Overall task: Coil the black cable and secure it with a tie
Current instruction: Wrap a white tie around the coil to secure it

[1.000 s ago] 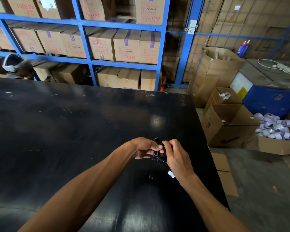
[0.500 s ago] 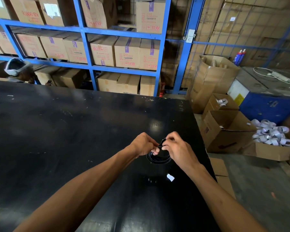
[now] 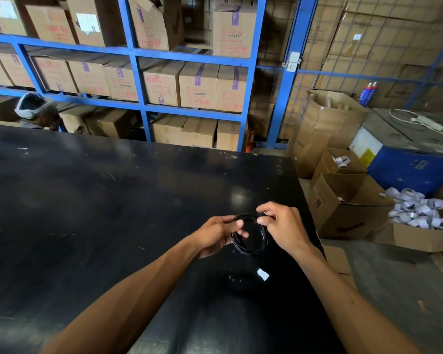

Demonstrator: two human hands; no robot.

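Your left hand (image 3: pixel 216 235) grips the coiled black cable (image 3: pixel 249 235) above the black table (image 3: pixel 113 213), near its right edge; your right hand (image 3: pixel 283 227) pinches its upper rim. Box lettering is unreadable.

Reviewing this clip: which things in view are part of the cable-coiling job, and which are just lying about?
In use:
- black cable coil
- left hand, holding the coil's left side
- right hand, pinching at the coil's top right; tie not clearly visible

Lying about:
- white scrap on the black table
- open cardboard boxes on the floor
- shelved cartons
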